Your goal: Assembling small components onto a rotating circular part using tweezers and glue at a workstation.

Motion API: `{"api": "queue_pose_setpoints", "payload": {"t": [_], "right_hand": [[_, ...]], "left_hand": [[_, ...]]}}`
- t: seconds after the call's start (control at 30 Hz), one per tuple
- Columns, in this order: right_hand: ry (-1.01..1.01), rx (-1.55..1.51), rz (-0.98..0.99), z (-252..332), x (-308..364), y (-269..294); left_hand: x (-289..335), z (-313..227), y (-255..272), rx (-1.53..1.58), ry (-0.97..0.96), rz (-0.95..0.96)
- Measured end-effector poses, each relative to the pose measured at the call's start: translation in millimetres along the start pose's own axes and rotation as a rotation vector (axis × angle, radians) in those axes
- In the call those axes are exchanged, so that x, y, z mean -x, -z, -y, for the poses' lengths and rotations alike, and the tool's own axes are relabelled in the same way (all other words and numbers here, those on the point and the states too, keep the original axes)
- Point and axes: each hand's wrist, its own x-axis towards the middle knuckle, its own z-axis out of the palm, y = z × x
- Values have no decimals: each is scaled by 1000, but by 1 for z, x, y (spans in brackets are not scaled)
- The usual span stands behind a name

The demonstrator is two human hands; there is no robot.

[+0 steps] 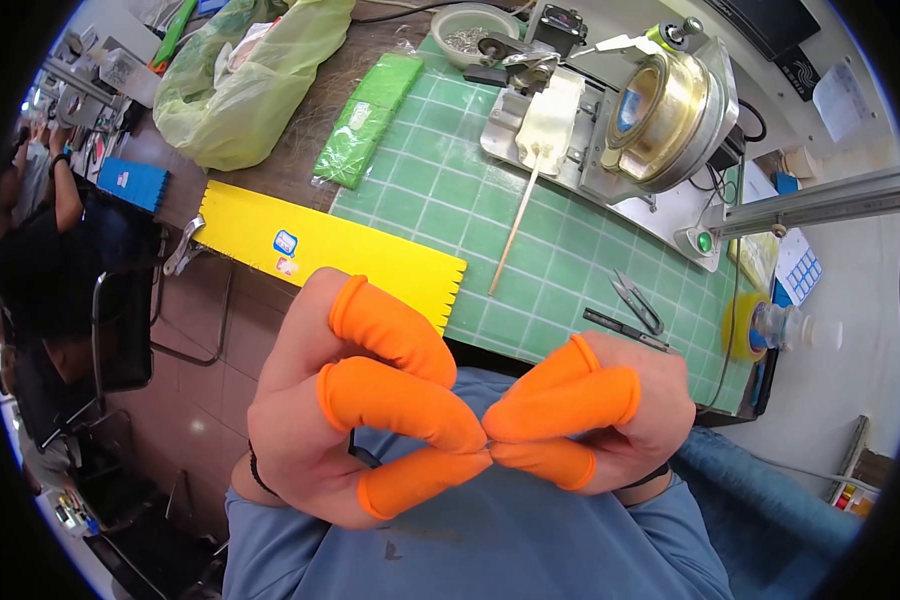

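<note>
Orange finger covers sit on several fingers of both hands. My left hand (370,410) is closed in a pinch, and its fingertips meet those of my right hand (590,415) in front of my blue clothing. The right fingers are pressed together too. Whatever lies between the tips is hidden or too small to make out. Beyond my left hand lies a yellow board (320,245) with a notched end. Close past my right hand, metal tweezers (638,302) and a slim black tool (627,328) rest on the green gridded mat (440,185).
A thin wooden stick (515,235) runs out from a pale pad on a bench machine with a brass-coloured round part (660,120). A green wrapped pack (370,115), plastic bag (250,85) and bowl (460,22) stand farther back. Another person (50,250) sits at the left.
</note>
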Motion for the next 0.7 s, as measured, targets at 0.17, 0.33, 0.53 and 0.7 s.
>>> {"api": "queue_pose_setpoints", "payload": {"t": [0.17,0.33,0.53,0.7], "right_hand": [[-63,-8,11,6,3,8],[-80,-194,-9,3,4,4],[-69,-232,30,0,6,7],[-107,-196,32,5,3,8]], "left_hand": [[0,-5,-6,-145,-72,29],[4,-6,-7,-138,-108,63],[0,-5,-3,-33,-49,119],[0,-5,-1,-32,-33,133]]}}
